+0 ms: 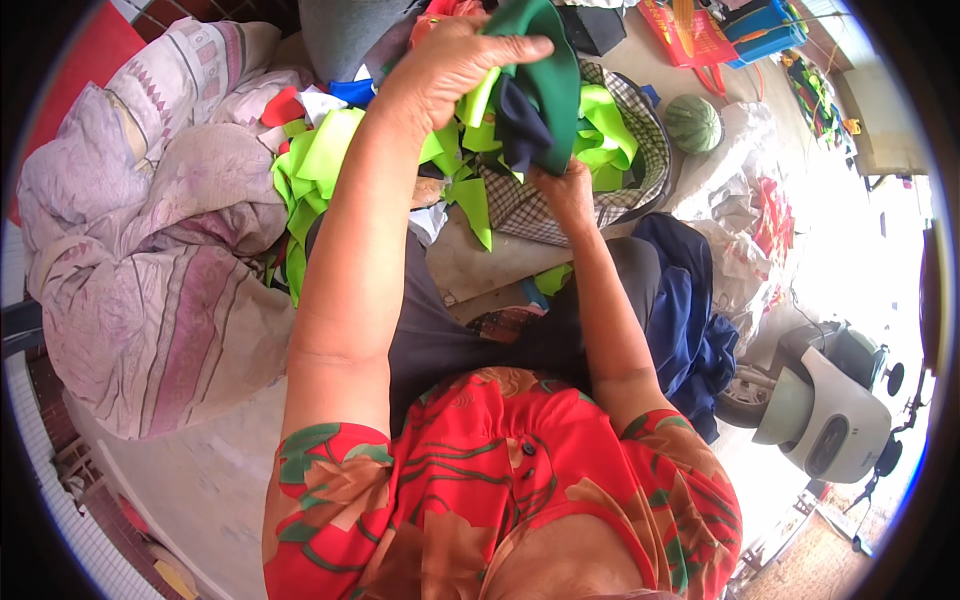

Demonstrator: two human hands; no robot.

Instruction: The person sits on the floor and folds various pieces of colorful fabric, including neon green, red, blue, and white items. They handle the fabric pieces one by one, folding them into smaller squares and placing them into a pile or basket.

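Observation:
A dark green piece of fabric is stretched upright between my two hands, in front of my lap. My left hand grips its upper left part, with the thumb lying across the cloth. Down at its lower edge, my right hand is closed on the same fabric. A dark navy scrap hangs against its left side; whether a hand holds it I cannot tell. Neon yellow-green scraps lie heaped to the left. More of these neon scraps sit in a checked cloth container behind my right hand.
Large stuffed patterned cloth bundles fill the left. To the right lie a watermelon, a crumpled white plastic sack and a navy garment. A scooter stands farther right. A red bag lies at the far right.

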